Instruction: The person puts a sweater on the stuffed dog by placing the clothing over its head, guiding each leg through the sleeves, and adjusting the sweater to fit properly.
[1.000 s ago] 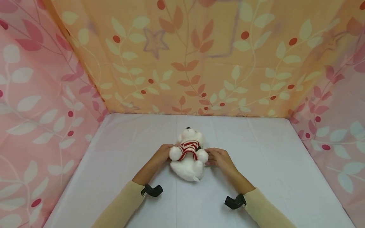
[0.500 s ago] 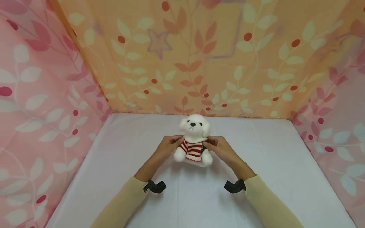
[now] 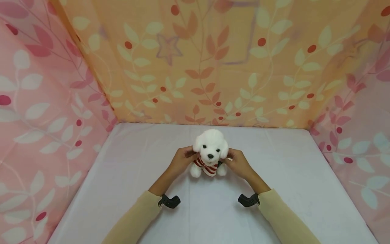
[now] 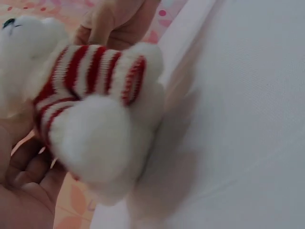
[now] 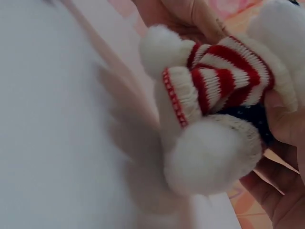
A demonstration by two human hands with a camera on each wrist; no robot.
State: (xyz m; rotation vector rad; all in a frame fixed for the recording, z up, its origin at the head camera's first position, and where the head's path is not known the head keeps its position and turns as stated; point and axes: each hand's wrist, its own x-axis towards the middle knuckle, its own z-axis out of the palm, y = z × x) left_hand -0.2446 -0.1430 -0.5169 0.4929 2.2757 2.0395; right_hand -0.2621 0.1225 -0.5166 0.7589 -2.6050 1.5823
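Note:
A white plush dog in a red-and-white striped knitted sweater is upright near the middle of the table, its face toward the head camera. My left hand grips its body from the left, thumb on the front below the ear. From the other side my right hand holds it the same way, thumb against a dark blue patch of the sweater. In the right wrist view the plush dog has a round white paw low over the tabletop, with a shadow beside it. My other fingers lie partly hidden behind its back.
The table has a white cloth cover. An orange leaf-patterned curtain hangs along its back edge. Pink patterned curtains stand at both sides. A black wrist-worn device sits at each cuff.
The plush dog was lying back on the cloth with hands at its sides. My hands took hold, lifted it upright, then tipped it forward and slightly down, so its face now shows fully.

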